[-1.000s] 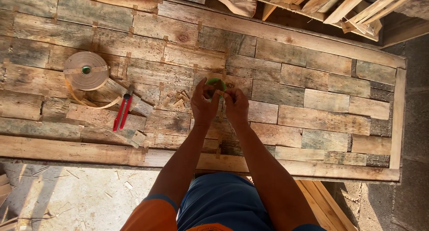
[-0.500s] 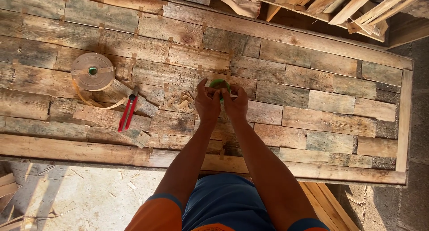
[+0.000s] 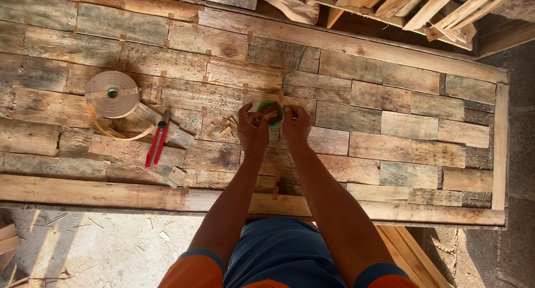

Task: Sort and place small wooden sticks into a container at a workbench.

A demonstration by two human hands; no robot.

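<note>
From the head camera, both hands meet over a bench (image 3: 390,171) of patchwork weathered boards. The left hand (image 3: 252,131) pinches a small tan strip between its fingertips, closed on it. The right hand (image 3: 296,123) curls its fingers against the rim of a small green tub (image 3: 267,107), which sits on the boards between the two hands. Just left of the hands lie a few short tan offcuts (image 3: 225,131). Farther left, well apart, lie red-handled pliers (image 3: 156,146) and a roll of tan banding (image 3: 113,94), its loose end trailing.
</note>
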